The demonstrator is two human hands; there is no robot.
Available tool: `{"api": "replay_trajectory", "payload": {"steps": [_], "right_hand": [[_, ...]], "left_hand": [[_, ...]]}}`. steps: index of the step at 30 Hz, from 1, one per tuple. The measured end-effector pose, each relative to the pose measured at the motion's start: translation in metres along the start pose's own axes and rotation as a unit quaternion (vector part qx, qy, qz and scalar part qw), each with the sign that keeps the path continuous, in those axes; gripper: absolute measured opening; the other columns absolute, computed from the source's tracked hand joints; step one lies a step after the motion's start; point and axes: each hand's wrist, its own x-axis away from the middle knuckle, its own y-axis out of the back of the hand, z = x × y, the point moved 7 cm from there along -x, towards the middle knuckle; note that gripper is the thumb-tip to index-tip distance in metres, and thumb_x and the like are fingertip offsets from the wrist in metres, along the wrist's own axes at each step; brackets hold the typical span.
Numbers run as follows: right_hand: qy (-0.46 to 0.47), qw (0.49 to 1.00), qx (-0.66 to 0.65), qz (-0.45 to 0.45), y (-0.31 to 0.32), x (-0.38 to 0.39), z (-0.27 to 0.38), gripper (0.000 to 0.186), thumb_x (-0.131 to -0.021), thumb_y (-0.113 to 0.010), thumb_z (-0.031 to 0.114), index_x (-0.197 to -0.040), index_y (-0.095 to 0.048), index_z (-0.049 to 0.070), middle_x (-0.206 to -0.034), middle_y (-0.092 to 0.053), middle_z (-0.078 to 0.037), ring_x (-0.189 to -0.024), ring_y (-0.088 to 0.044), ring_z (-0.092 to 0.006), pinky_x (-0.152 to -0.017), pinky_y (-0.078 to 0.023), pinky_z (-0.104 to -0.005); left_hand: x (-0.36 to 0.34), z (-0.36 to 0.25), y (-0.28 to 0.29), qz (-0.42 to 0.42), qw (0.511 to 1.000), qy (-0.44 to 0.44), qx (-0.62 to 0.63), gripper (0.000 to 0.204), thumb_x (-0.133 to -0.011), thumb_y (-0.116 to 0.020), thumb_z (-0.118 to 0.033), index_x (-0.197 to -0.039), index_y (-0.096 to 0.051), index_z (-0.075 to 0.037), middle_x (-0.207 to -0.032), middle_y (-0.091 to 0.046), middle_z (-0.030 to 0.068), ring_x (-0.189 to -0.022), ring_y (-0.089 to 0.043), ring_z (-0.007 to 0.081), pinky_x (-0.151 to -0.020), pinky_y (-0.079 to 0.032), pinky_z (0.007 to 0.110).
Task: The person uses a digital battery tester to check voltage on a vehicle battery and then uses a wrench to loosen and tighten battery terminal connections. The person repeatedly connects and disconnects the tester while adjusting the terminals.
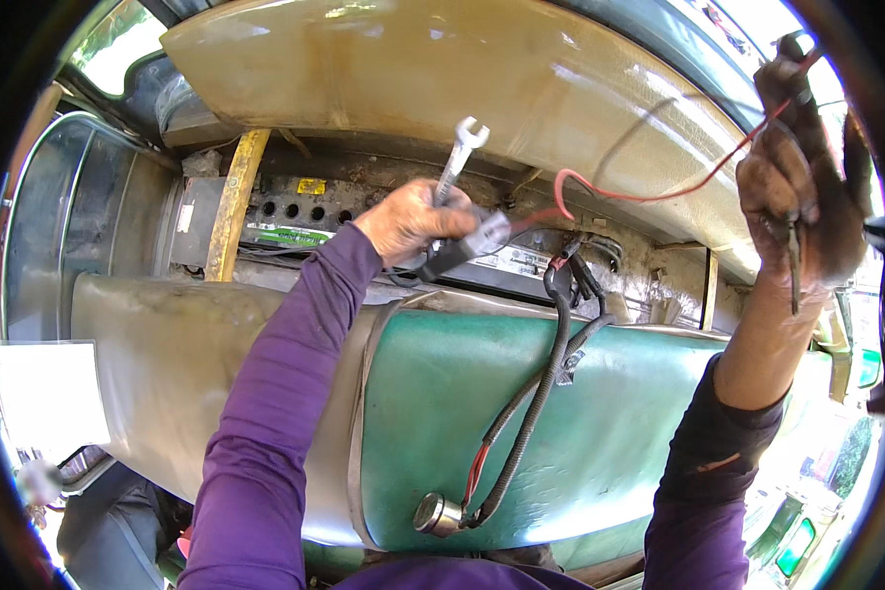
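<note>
My left hand (pixel 418 224) is closed around an open-end wrench (pixel 459 152), its jaw pointing up. The same hand also grips a dark and silver-grey piece (pixel 477 244), blurred, its kind unclear. A thin red wire (pixel 659 199) loops from near that piece across to my right hand (pixel 792 187), which is raised at the upper right with fingers bent. A slim dark pointed rod (pixel 795 261) sticks down from its palm; the hand hides its upper part. Below my hands, black corrugated cable sleeves (pixel 531 403) hang over a green seat cushion (pixel 442 393), with a round metal gauge (pixel 438 514) at their end.
A long tan padded panel (pixel 442 59) is tilted up behind the work. Yellow-painted (pixel 234 206) and pale (pixel 710 290) upright struts stand beneath it. Inside the trough sits a battery (pixel 285 211) with several round caps. A tan cushion (pixel 206 364) lies left; a white sheet (pixel 49 393) stands beyond.
</note>
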Motion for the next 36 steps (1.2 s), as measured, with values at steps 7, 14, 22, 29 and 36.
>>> {"api": "replay_trajectory", "payload": {"steps": [7, 14, 22, 29, 36], "right_hand": [[-0.198, 0.924, 0.173, -0.277, 0.107, 0.085, -0.077, 0.048, -0.104, -0.054, 0.037, -0.129, -0.056, -0.004, -0.111, -0.066, -0.014, -0.049, -0.035, -0.0050, -0.041, -0.026, -0.0213], [-0.461, 0.667, 0.546, -0.210, 0.179, 0.099, -0.209, 0.050, -0.090, -0.069, 0.040, -0.087, -0.071, -0.010, -0.083, -0.070, -0.022, -0.085, -0.065, -0.0292, -0.080, -0.049, -0.0425], [-0.408, 0.581, 0.702, 0.056, 0.204, -0.013, -0.342, 0.044, -0.090, -0.066, 0.037, -0.100, -0.073, -0.004, -0.108, -0.070, -0.029, -0.109, -0.066, -0.0429, -0.096, -0.052, -0.0477], [-0.342, 0.512, 0.755, 0.225, 0.212, -0.044, -0.409, 0.026, -0.089, -0.068, 0.025, -0.099, -0.073, 0.001, -0.097, -0.072, -0.023, -0.096, -0.070, -0.0410, -0.086, -0.055, -0.0491], [-0.292, 0.479, 0.775, 0.290, 0.200, -0.058, -0.436, 0.021, -0.086, -0.069, 0.018, -0.096, -0.077, 0.002, -0.099, -0.074, -0.021, -0.098, -0.071, -0.0395, -0.086, -0.057, -0.0483]], "left_hand": [[0.006, -0.004, 0.012, 0.016, 0.940, 0.037, -0.338, 0.050, -0.076, -0.089, -0.044, -0.067, -0.056, -0.007, -0.063, -0.043, -0.0037, -0.065, -0.041, 0.0113, -0.061, -0.037, 0.033], [-0.001, 0.019, 0.088, -0.102, 0.758, 0.193, -0.615, 0.044, -0.075, -0.086, -0.029, -0.092, -0.070, 0.008, -0.080, -0.069, 0.0262, -0.077, -0.070, 0.0345, -0.074, -0.053, 0.044], [0.003, 0.055, 0.146, -0.139, 0.817, 0.289, -0.479, 0.045, -0.077, -0.083, -0.030, -0.094, -0.069, 0.010, -0.087, -0.070, 0.0284, -0.083, -0.071, 0.0380, -0.079, -0.054, 0.045], [-0.002, 0.051, 0.142, -0.159, 0.852, 0.254, -0.430, 0.040, -0.079, -0.082, -0.028, -0.088, -0.068, 0.008, -0.073, -0.066, 0.0250, -0.069, -0.067, 0.0324, -0.070, -0.051, 0.043], [-0.004, 0.042, 0.142, -0.177, 0.830, 0.254, -0.465, 0.042, -0.081, -0.081, -0.030, -0.087, -0.068, 0.009, -0.074, -0.066, 0.0267, -0.071, -0.067, 0.0373, -0.071, -0.052, 0.044]]}}
